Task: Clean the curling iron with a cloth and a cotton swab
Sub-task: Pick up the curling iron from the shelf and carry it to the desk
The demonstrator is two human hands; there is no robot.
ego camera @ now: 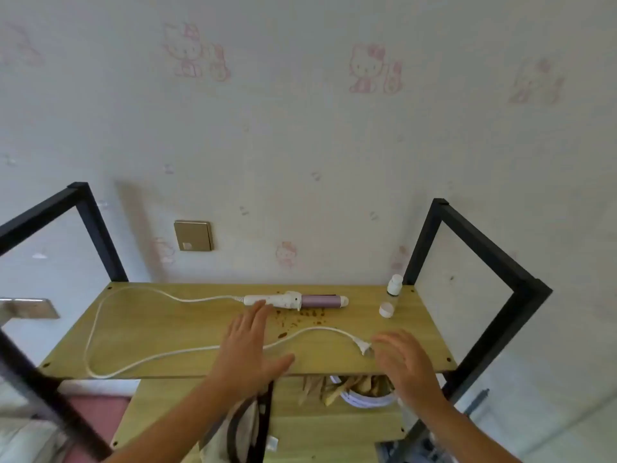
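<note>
Bare left hand [248, 355] and right hand [405, 362], fingers spread and empty, before the white-and-mauve curling iron [295, 300] on the yellow wooden shelf [160, 332]; cat-printed wallpaper [367, 68] behind it.

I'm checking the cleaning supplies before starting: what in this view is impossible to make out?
- Head view, small white-capped bottle: label too small to read.
- Head view, white round bowl on the lower shelf: contents partly hidden by the yellow wooden shelf board and the right hand.
- Head view, cloth and cotton swab: neither identifiable; the pale fabric below is cut off by the bottom edge.
</note>
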